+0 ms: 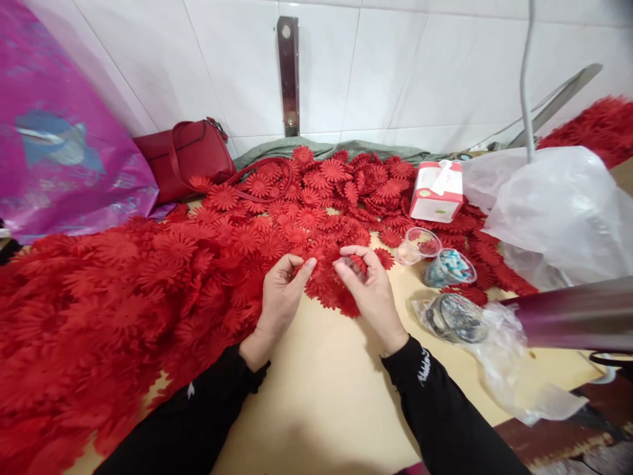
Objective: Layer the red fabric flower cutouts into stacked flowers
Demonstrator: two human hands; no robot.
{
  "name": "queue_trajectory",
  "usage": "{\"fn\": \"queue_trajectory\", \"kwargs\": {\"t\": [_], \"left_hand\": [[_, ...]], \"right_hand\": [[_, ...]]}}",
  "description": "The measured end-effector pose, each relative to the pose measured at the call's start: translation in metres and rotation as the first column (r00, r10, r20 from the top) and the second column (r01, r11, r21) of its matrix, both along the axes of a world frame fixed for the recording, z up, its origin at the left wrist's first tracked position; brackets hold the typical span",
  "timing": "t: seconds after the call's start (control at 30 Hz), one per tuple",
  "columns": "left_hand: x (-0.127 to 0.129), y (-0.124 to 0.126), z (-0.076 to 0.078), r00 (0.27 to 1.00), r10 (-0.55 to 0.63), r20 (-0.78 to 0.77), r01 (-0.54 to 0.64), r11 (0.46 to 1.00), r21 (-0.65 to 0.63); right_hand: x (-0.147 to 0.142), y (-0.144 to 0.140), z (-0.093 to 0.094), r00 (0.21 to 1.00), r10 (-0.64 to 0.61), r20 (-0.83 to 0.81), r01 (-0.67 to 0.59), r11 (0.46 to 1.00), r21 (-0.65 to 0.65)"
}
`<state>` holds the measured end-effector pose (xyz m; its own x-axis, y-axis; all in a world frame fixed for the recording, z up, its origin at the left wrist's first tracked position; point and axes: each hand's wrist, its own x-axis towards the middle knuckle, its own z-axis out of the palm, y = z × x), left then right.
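Observation:
A large heap of red fabric flowers (148,277) covers the left and back of a tan table (321,382). My left hand (281,297) rests at the heap's edge, fingertips pinching red petals. My right hand (368,290) is curled around a small stack of red flowers (330,290) just beside it. Both hands meet over that same small cluster near the table's middle. Black sleeves cover both forearms.
A red handbag (185,155) sits at the back left by a purple plastic bag (59,138). A white-and-red box (438,191), two small clear cups (418,245), a bagged tape roll (455,318) and clear plastic bags (558,211) lie to the right. A metal tube (573,315) juts in from the right.

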<state>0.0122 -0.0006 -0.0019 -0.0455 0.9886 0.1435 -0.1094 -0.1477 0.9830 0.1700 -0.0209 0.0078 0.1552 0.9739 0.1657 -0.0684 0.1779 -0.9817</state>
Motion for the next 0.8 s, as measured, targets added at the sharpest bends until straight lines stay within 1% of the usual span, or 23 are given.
{"fn": "queue_trajectory", "kwargs": {"t": [0.03,0.07,0.1,0.13,0.2,0.23,0.27,0.33,0.37,0.43,0.5,0.57,0.63,0.7,0.8], "left_hand": [[0.0,0.001,0.001,1.0,0.013,-0.001,-0.013,1.0,-0.002],[-0.001,0.001,0.001,0.999,0.052,-0.009,-0.051,0.999,0.014],[-0.002,0.002,0.002,0.992,0.121,-0.02,-0.12,0.991,0.052],[-0.002,0.003,0.002,0.977,0.211,-0.031,-0.206,0.973,0.108],[-0.004,0.005,0.002,0.916,0.396,-0.062,-0.371,0.895,0.248],[-0.005,0.005,0.002,0.881,0.466,-0.084,-0.422,0.852,0.309],[-0.006,0.005,0.002,0.85,0.513,-0.117,-0.447,0.821,0.356],[-0.008,0.003,0.002,0.805,0.559,-0.2,-0.444,0.79,0.422],[-0.008,0.001,0.002,0.787,0.567,-0.243,-0.425,0.784,0.452],[-0.006,-0.004,0.003,0.767,0.547,-0.336,-0.341,0.791,0.508],[-0.004,-0.008,0.005,0.765,0.482,-0.427,-0.219,0.818,0.532],[-0.002,-0.011,0.005,0.774,0.39,-0.498,-0.097,0.851,0.517],[-0.001,-0.011,0.004,0.791,0.298,-0.534,0.003,0.871,0.491],[0.0,-0.01,0.003,0.812,0.204,-0.547,0.078,0.891,0.448],[0.0,-0.01,0.003,0.841,0.07,-0.537,0.154,0.92,0.361]], "right_hand": [[0.001,0.0,0.001,0.998,0.003,-0.062,-0.005,1.0,-0.023],[0.001,0.001,0.001,0.991,0.013,-0.134,-0.018,0.999,-0.038],[0.001,0.001,0.001,0.977,0.028,-0.211,-0.039,0.998,-0.046],[0.001,0.002,0.001,0.957,0.044,-0.285,-0.061,0.997,-0.051],[0.0,0.004,-0.001,0.924,0.076,-0.375,-0.105,0.993,-0.06],[0.0,0.004,-0.002,0.921,0.086,-0.38,-0.118,0.991,-0.063],[-0.001,0.004,-0.003,0.927,0.091,-0.363,-0.122,0.991,-0.063],[0.0,0.003,-0.004,0.948,0.098,-0.303,-0.122,0.991,-0.061],[0.0,0.001,-0.003,0.957,0.107,-0.271,-0.127,0.99,-0.06],[0.002,-0.002,-0.002,0.973,0.132,-0.189,-0.148,0.986,-0.075],[0.004,-0.004,0.001,0.984,0.165,-0.065,-0.17,0.981,-0.096],[0.005,-0.004,0.003,0.978,0.2,0.064,-0.195,0.977,-0.086],[0.006,-0.004,0.003,0.963,0.231,0.142,-0.223,0.972,-0.07],[0.006,-0.003,0.002,0.956,0.215,0.201,-0.205,0.976,-0.07],[0.007,-0.002,0.0,0.945,0.11,0.308,-0.095,0.993,-0.065]]}}
